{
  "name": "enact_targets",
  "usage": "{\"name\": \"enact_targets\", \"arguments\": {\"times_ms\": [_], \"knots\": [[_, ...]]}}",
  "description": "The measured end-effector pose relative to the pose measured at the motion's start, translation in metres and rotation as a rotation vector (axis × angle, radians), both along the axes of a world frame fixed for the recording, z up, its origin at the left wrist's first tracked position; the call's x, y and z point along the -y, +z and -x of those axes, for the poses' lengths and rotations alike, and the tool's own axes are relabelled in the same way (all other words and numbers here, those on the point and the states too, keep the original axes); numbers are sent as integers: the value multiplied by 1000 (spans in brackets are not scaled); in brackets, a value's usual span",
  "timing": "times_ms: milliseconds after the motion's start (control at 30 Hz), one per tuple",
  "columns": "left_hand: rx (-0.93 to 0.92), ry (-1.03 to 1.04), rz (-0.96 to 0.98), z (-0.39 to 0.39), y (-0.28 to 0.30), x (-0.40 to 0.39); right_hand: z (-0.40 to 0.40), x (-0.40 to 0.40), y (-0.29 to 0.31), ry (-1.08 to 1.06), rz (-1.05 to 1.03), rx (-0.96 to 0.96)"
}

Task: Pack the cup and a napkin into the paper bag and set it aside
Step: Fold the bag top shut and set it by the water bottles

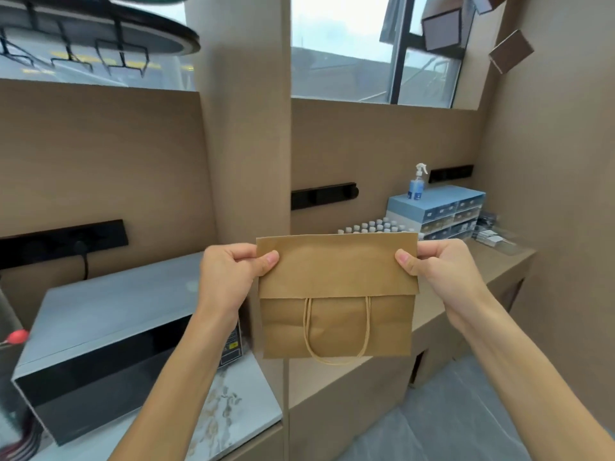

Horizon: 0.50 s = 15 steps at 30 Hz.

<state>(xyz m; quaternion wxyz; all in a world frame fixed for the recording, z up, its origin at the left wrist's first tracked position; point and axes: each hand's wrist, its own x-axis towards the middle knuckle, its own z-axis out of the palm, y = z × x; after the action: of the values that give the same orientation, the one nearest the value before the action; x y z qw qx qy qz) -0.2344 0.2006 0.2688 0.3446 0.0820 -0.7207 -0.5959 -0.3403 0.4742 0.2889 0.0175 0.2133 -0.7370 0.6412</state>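
In front of the chest, above a brown counter [352, 377]: paper bag [336, 314] held up flat and still folded, bottom flap turned down over the upper half, twisted paper handle [336, 334] hanging in a loop below. Left hand [229, 277] pinching the upper left edge, thumb on the near face, fingers behind. Right hand [442, 271] pinching the upper right edge the same way. Both grips closed on the bag; no cup or napkin in view.

Likely very light and thin, judging by the clean creases and the way two fingertip pinches carry it. Stiff enough along the folds to stay flat, soft enough elsewhere to buckle, so prone to crumple or tear under a hard squeeze. Dry kraft surface, not slippery. Best taken at the edges and folded seams, as now, then by the mouth rim to spread the sides and push the base flap out square; the handle only once loaded. Not yet opened, so packing seemingly at its earliest step.

To the left, lower down: grey microwave [100, 331] on a marbled worktop [233, 410], plug in a black socket strip [63, 242] behind. To the right, on a cardboard-coloured shelf [499, 261]: blue drawer box [439, 211], spray bottle [416, 184] on top, rows of small white-capped bottles [372, 226] just beside. Windows [342, 48] above.
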Motion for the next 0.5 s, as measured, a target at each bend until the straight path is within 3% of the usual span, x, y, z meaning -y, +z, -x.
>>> {"name": "enact_targets", "arguments": {"times_ms": [500], "knots": [[12,57,48,139,1,-88,139,-81,-4,-66,7,13]]}}
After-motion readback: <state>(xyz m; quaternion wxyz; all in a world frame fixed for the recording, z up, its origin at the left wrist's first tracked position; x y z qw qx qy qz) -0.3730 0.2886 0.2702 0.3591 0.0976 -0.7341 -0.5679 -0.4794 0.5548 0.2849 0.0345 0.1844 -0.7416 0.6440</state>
